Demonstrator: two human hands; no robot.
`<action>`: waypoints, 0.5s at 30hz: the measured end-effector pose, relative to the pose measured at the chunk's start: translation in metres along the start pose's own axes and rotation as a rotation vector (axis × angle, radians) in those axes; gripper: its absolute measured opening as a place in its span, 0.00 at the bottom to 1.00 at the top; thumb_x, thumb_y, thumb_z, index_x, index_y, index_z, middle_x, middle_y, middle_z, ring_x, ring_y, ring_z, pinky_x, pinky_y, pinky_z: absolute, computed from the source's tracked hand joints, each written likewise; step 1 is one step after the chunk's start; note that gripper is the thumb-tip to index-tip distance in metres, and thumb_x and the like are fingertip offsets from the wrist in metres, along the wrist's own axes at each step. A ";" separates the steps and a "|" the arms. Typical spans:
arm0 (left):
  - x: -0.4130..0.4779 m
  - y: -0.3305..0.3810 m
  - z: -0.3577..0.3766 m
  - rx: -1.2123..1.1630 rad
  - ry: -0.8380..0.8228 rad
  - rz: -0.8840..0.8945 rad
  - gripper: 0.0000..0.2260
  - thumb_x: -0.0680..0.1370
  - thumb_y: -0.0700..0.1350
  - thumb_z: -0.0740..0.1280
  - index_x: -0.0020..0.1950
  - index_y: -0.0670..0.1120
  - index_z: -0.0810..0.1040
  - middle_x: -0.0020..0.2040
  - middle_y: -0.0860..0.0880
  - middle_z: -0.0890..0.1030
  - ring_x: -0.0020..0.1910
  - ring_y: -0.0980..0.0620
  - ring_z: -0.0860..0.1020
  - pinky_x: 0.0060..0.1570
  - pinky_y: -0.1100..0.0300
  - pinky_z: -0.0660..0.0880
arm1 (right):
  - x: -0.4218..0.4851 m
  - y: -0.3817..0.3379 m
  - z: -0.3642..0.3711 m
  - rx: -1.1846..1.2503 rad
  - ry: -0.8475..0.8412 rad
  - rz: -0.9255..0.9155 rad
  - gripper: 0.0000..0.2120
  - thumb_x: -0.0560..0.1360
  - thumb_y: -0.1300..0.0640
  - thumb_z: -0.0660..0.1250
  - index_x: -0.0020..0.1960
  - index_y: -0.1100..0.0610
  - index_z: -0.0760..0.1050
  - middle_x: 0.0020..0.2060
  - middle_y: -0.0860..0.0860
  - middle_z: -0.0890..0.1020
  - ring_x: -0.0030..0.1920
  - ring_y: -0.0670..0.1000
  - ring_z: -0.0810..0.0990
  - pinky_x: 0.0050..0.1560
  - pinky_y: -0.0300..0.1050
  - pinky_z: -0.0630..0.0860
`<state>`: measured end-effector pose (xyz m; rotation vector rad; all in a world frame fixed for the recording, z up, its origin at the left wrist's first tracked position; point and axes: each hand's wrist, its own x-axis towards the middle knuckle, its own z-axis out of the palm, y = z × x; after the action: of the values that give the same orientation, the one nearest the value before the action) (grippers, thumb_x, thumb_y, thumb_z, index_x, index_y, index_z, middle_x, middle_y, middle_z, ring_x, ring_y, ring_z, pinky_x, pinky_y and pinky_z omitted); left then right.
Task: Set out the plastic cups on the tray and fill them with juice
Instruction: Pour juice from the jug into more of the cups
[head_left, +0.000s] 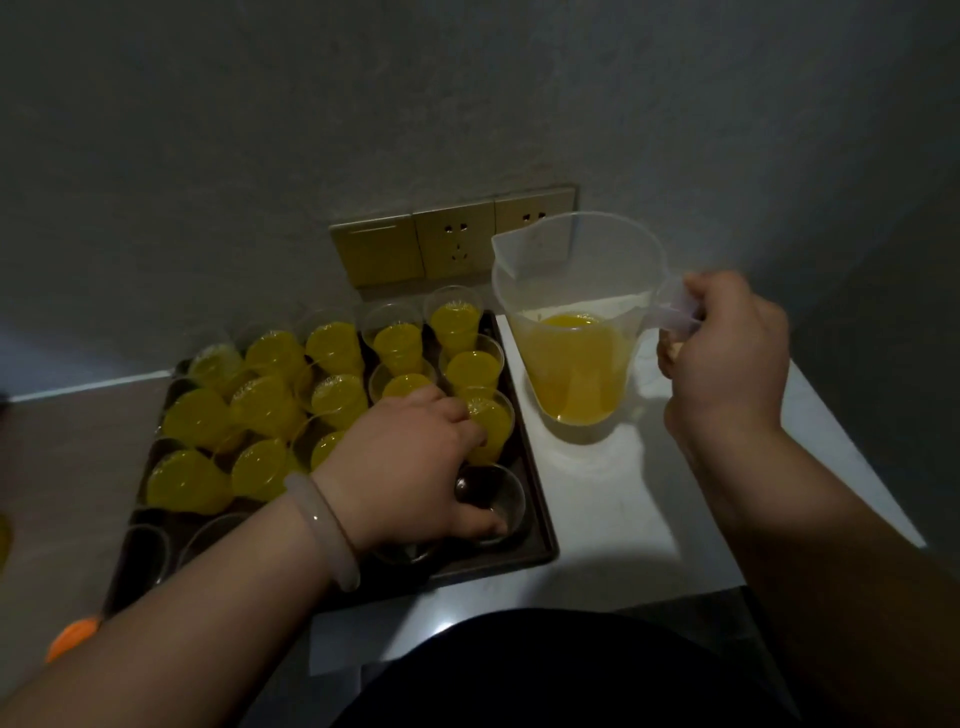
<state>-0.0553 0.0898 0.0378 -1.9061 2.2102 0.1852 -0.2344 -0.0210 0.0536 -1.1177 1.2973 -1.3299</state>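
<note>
Filling step. Your left hand (410, 467) grips 1 empty cup (498, 493) at the tray's (467, 566) near-right corner. Your right hand (727, 353) grips the handle of the jug (571, 312), which sits beside the tray. The next move is probably to lift the jug and tip it slowly over that cup.

Clear plastic jug (576, 322) and cups (483, 415), dark matt tray (540, 530), glossy white table (613, 519).
</note>
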 end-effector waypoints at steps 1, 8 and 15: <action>0.000 0.002 0.002 0.003 -0.006 0.000 0.32 0.67 0.74 0.61 0.63 0.55 0.72 0.57 0.55 0.73 0.57 0.54 0.67 0.51 0.59 0.68 | -0.001 0.000 0.000 0.011 0.005 0.003 0.16 0.69 0.51 0.60 0.24 0.54 0.72 0.20 0.46 0.69 0.29 0.50 0.68 0.31 0.44 0.64; 0.002 0.004 0.007 0.074 -0.062 0.037 0.32 0.66 0.74 0.62 0.61 0.55 0.72 0.55 0.55 0.73 0.55 0.53 0.67 0.45 0.59 0.64 | -0.002 0.000 0.001 0.013 -0.004 0.019 0.16 0.67 0.49 0.59 0.22 0.50 0.73 0.20 0.46 0.69 0.28 0.50 0.67 0.32 0.44 0.64; 0.000 0.008 0.010 0.061 -0.058 0.063 0.36 0.65 0.75 0.61 0.66 0.56 0.69 0.58 0.54 0.72 0.57 0.52 0.67 0.49 0.57 0.65 | 0.000 0.003 -0.002 -0.010 -0.022 0.011 0.16 0.66 0.48 0.59 0.22 0.51 0.72 0.22 0.48 0.68 0.30 0.54 0.67 0.35 0.49 0.64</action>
<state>-0.0629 0.0934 0.0278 -1.7784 2.2131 0.1792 -0.2363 -0.0208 0.0501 -1.1277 1.2939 -1.3008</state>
